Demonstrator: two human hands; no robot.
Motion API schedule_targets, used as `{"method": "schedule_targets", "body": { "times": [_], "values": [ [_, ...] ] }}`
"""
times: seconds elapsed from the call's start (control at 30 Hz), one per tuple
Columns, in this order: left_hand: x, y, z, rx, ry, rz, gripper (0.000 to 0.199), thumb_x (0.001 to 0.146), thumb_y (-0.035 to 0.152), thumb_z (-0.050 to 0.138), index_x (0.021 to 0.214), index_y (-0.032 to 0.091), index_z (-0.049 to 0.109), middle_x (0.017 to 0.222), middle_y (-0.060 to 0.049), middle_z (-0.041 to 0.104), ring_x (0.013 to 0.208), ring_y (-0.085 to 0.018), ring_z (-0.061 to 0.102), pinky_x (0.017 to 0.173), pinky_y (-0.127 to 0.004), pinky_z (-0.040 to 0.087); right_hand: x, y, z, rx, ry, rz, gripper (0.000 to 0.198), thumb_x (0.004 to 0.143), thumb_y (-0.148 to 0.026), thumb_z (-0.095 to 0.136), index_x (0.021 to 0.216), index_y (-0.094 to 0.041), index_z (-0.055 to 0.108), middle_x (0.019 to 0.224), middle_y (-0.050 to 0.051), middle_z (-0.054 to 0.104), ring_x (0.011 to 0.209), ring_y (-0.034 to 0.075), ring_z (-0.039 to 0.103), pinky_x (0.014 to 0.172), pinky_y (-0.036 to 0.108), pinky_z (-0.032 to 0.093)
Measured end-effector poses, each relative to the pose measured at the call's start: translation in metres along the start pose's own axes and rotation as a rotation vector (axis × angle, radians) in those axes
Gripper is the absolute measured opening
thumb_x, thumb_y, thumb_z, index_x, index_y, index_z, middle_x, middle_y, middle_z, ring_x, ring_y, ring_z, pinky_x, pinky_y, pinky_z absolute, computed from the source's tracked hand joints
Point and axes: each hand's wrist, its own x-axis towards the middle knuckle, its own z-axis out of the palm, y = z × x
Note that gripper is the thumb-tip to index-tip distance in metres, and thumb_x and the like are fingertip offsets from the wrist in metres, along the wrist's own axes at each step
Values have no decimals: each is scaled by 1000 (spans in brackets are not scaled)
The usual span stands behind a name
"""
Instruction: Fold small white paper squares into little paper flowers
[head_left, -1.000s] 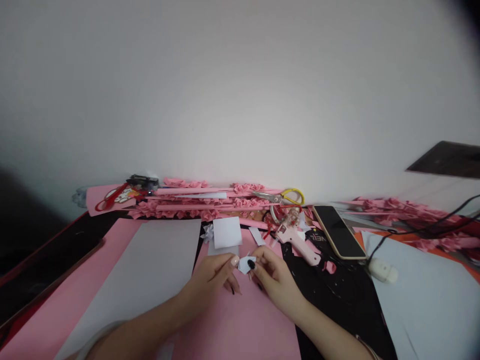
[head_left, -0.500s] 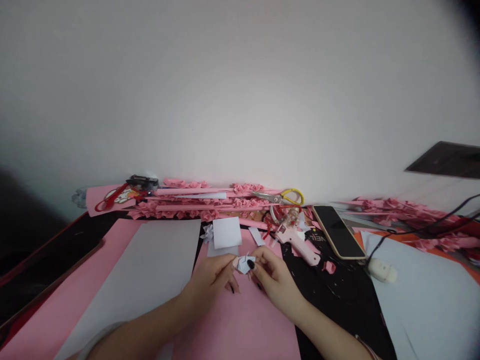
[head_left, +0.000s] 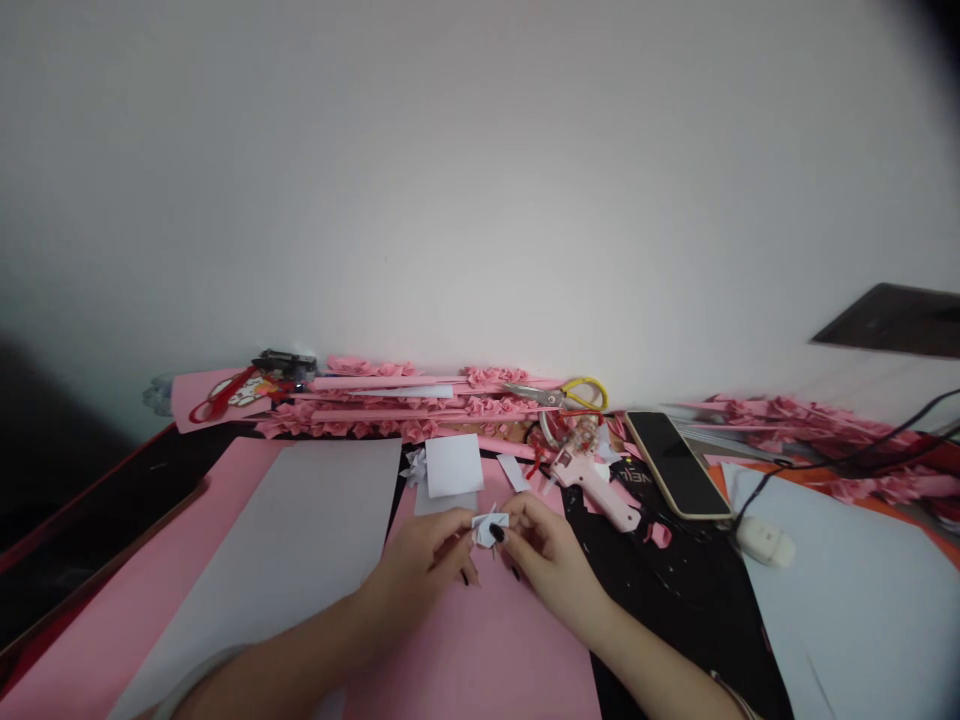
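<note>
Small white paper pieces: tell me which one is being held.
The folded, many-pointed piece, pinched between the fingertips of the left hand and right hand; the square sheet and narrow strip lie unheld beyond them.

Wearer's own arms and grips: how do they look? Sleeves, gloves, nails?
No gloves. Left grip: a dark-painted fingernail. Right grip: dark-painted thumbnail. Left forearm bare to a pale grey sleeve; right forearm bare to a thin pale edge, cuff or band unclear.
</note>
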Motion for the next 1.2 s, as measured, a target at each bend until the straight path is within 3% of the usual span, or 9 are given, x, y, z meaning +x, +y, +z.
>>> {"method": "schedule_targets", "body": {
  "times": [0.4, 0.67, 0.87, 1.2],
  "values": [
    [0, 0, 0, 161, 16, 31, 18, 82, 18, 40, 72, 19, 55, 63, 0, 62, 59, -15, 57, 54, -23, 38, -2, 2, 0, -188, -17, -46, 9, 81, -24, 53, 76, -18, 50, 57, -5, 43, 50, 10, 38, 47, 20, 31],
    [0, 2, 0, 323, 52, 116, 14, 81, 18, 42, 72, 19, 52, 63, 3, 50, 55, -12, 45, 52, -22, 31, -6, 0, 0, -178, -77, -47, 11, 86, -25, 46, 77, -19, 50, 55, -4, 48, 48, 11, 43, 47, 21, 33],
    [0, 4, -1, 233, 29, 202, 13, 80, 14, 41, 78, 20, 53, 80, -2, 56, 72, -16, 51, 65, -26, 38, -5, 2, 1, -128, -90, -45, 14, 84, -23, 48, 72, -18, 49, 56, -3, 51, 47, 10, 45, 47, 21, 35],
    [-1, 4, 0, 232, 113, 210, 13, 74, 7, 43, 69, 18, 49, 72, 0, 50, 66, -13, 49, 60, -23, 39, -7, -3, -1, -231, -150, -101, 28, 88, -25, 41, 63, -17, 49, 54, -3, 48, 47, 9, 44, 46, 21, 33]
  ]
}}
